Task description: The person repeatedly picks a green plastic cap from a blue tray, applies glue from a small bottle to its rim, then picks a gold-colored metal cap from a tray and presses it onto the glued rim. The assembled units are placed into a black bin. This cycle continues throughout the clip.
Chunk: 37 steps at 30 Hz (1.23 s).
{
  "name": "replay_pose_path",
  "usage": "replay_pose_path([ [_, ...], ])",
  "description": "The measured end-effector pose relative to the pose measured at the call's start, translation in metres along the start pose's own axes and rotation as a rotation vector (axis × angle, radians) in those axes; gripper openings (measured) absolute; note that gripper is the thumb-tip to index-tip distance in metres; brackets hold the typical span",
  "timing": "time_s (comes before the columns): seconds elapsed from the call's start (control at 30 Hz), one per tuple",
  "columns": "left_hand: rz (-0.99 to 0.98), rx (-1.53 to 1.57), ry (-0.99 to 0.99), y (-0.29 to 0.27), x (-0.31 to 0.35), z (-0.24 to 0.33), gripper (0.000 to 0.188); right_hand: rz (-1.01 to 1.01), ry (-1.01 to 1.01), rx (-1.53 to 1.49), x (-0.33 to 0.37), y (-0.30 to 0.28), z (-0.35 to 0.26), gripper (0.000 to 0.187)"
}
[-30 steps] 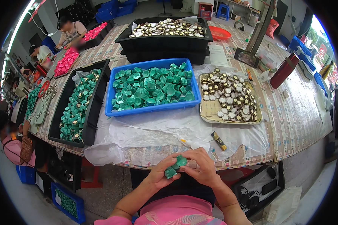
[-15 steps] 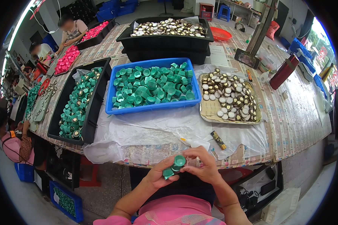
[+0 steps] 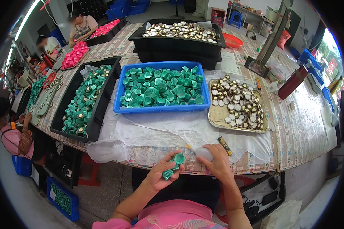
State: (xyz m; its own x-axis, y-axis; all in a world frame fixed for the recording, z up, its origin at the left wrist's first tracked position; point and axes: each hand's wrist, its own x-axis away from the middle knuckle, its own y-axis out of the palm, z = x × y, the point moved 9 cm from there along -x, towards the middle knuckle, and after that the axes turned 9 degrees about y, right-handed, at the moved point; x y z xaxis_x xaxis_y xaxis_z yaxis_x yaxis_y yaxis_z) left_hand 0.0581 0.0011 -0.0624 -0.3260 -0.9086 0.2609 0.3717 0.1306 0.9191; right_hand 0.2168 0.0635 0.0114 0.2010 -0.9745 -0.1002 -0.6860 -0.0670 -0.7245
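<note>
My left hand (image 3: 165, 171) is closed around a few green pleated foil cups (image 3: 178, 158), one with its open mouth facing up. At the table's near edge, my right hand (image 3: 219, 162) has its thumb and fingers around a whitish squeeze bottle (image 3: 203, 153), which lies on white sheeting with its orange tip pointing left. A blue tray (image 3: 162, 110) in front of me is heaped with more green cups. To its right stands a metal tray (image 3: 217, 119) of round pieces with white faces and dark rims. A black and gold tube (image 3: 225, 146) lies just beyond my right hand.
A black crate (image 3: 97, 124) of filled green cups stands left, and stacked black crates (image 3: 175, 53) of round pieces behind. A metal post (image 3: 273, 36) and a dark red flask (image 3: 293, 83) stand right. Co-workers sit along the left side, one in pink (image 3: 17, 139).
My right hand has left the green cups and moved right onto the squeeze bottle. My left hand keeps the cups. The whole view has shifted slightly.
</note>
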Motion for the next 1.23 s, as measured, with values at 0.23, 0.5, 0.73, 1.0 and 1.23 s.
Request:
replay_pose_path([
  [0.23,0.031,-0.020,0.042,0.002,0.001,0.001,0.043,0.116,0.080,-0.298,0.020,-0.017,0.009,0.035],
  [0.5,0.022,-0.079,0.052,0.008,-0.004,-0.007,0.049,0.162,0.209,-0.698,0.047,-0.026,0.015,0.037],
  [0.73,0.100,0.049,0.051,0.006,-0.005,-0.009,0.053,0.276,-0.029,-0.550,0.053,-0.041,-0.006,0.040],
  [1.0,0.090,-0.056,0.049,0.008,-0.002,-0.012,0.048,0.324,-0.108,-0.381,0.055,-0.046,-0.024,0.036],
  [1.23,0.106,-0.106,0.013,0.002,-0.003,-0.016,0.047,0.341,-0.112,-0.328,0.056,-0.046,-0.028,0.033],
])
